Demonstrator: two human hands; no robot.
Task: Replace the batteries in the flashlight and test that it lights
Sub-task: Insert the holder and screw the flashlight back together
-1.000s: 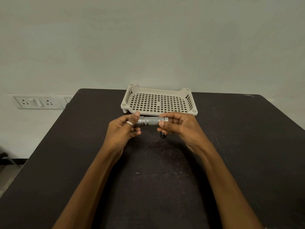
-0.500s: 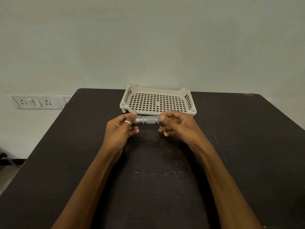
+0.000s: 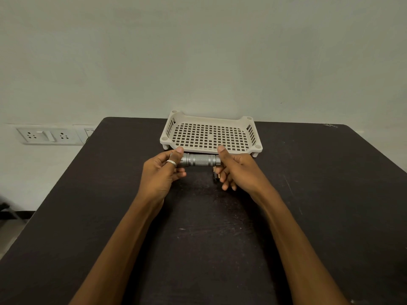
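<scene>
Dark bench (image 3: 88,216), cream perforated plastic tray (image 3: 164,140) at its back. Just before the tray, a silver knurled metal flashlight (image 3: 198,160) is held crosswise, long axis left to right: left hand (image 3: 158,175) wraps its grip round the left end, right hand (image 3: 240,172) pinches the right.

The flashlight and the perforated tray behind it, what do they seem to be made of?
The flashlight looks like metal, perhaps aluminium, with a satin silver-grey finish: it shows a knurled band and turned rings. The tray looks like moulded plastic, matt cream: an even grid of square holes, rounded corners and small feet.
</scene>
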